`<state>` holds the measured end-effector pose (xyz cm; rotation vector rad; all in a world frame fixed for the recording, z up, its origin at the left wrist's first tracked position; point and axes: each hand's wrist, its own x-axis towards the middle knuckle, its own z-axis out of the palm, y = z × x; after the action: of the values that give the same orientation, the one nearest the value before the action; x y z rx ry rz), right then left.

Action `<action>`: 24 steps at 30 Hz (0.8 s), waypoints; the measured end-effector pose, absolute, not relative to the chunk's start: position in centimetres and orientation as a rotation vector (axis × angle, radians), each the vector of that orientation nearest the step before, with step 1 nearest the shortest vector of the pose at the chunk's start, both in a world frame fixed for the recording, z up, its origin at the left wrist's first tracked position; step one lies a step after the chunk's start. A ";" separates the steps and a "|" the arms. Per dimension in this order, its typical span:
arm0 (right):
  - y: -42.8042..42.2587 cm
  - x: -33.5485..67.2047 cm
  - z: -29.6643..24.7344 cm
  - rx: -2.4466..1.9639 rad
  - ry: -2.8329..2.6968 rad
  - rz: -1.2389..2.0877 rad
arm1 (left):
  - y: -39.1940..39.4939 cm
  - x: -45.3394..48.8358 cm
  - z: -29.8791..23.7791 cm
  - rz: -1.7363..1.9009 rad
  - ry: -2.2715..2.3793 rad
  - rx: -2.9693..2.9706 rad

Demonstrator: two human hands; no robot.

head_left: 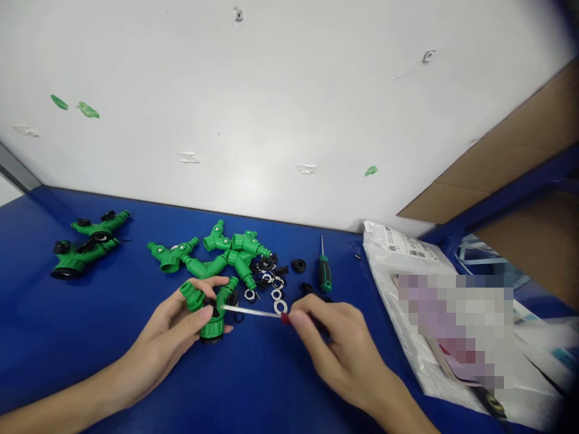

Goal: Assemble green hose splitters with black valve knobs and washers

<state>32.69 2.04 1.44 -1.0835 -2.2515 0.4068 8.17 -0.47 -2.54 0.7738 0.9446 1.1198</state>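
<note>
Green plastic Y-connector sits gripped in your left hand, above the blue desk. Your right hand grasps a red-handled screwdriver, its shaft pointing left, tip at the connector. Beyond lie loose white rings and a green-handled screwdriver, near more green connectors.

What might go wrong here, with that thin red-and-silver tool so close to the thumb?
The red-and-silver tool with a thin metal shaft might slip on the branched green plastic connector and jab the left hand, whose thumb sits near the tip. The right hand could also knock the small white rings nearby, scattering them across the blue tabletop.
</note>
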 end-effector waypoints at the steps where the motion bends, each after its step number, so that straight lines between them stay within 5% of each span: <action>1: 2.4 33.0 1.6 -1.125 -2.197 0.386 | -0.5 8.2 -2.4 1.123 0.933 0.733; 12: 7.6 36.1 -1.5 -1.872 -1.962 -0.181 | -0.9 7.9 -1.8 1.012 0.647 0.590; 24: 6.6 34.7 -1.3 -1.439 -2.109 -0.080 | -0.6 8.4 -1.6 1.026 0.832 0.679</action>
<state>34.72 6.61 -1.34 -1.4393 -2.1091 -0.0798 8.36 -0.61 -1.65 0.6789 0.8317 1.0257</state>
